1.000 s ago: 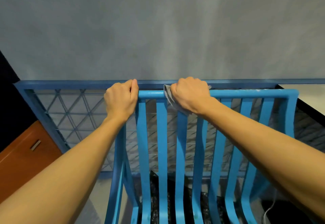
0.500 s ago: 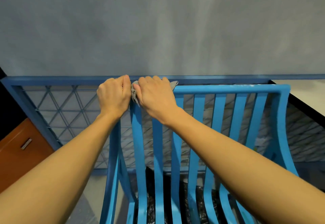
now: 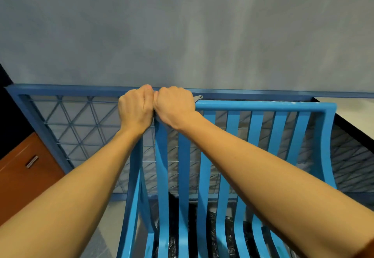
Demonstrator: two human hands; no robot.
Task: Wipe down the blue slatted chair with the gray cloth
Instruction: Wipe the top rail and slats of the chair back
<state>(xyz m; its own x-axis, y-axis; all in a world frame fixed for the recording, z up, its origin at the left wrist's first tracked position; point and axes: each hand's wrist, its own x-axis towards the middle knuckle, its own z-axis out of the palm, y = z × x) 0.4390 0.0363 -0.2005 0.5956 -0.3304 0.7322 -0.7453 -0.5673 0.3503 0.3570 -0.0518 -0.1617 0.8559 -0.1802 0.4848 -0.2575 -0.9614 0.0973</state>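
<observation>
The blue slatted chair point(image 3: 255, 106) stands in front of me, its back's top rail running left to right. My left hand point(image 3: 134, 110) grips the left end of that rail. My right hand point(image 3: 175, 106) sits right beside it, touching it, fingers curled over the rail with the gray cloth point(image 3: 198, 97) under them. Only a small corner of the cloth pokes out past the knuckles; the rest is hidden under the hand.
Behind the chair runs a darker blue railing point(image 3: 60, 89) with wire mesh in triangles, and a gray wall rises beyond it. A brown cabinet with a handle point(image 3: 26, 168) is at the lower left. Dark crumpled plastic point(image 3: 210, 221) lies below the slats.
My right hand slid the cloth leftward along the top rail, from near the middle until it met my left hand. The left hand stayed gripping the rail's left end.
</observation>
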